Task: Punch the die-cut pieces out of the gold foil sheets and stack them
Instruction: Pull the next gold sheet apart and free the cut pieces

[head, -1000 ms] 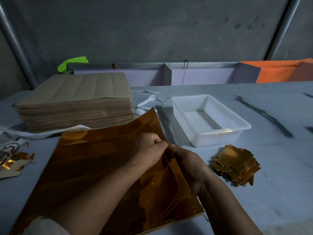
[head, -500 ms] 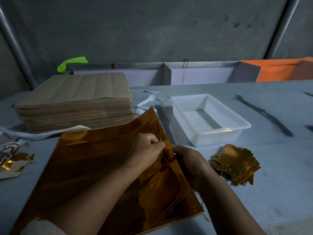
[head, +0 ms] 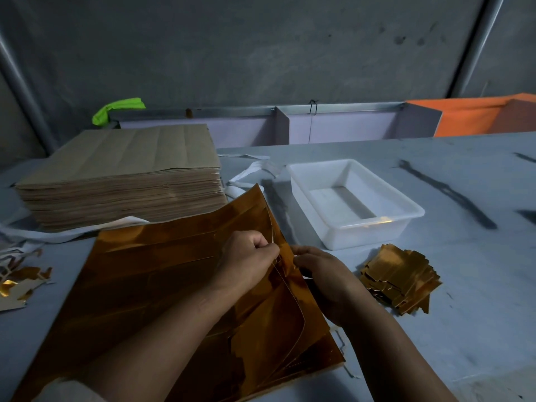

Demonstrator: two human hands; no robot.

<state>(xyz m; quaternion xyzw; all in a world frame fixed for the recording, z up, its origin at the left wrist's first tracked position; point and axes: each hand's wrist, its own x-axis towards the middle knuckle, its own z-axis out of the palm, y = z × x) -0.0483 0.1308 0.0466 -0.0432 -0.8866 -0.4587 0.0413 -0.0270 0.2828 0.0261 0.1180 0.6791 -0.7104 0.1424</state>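
A pile of gold foil sheets [head: 150, 280] lies on the table in front of me, its right edge lifted. My left hand [head: 246, 258] rests on top with fingers curled, pinching the raised edge of the top sheet. My right hand [head: 319, 274] grips the same edge from the right side, fingers partly under the foil. To the right, a small stack of punched gold pieces [head: 398, 278] sits on the table.
A tall stack of brown card sheets [head: 121, 175] stands at the back left. A white plastic tray [head: 327, 230] sits behind the punched pieces. Gold and white scraps [head: 20, 277] lie at the left edge. White strips [head: 249, 175] lie between stack and tray.
Both hands have shifted slightly up along the sheet's right edge, and the edge strip has peeled a little further from the sheet. The stack of pieces is unchanged.
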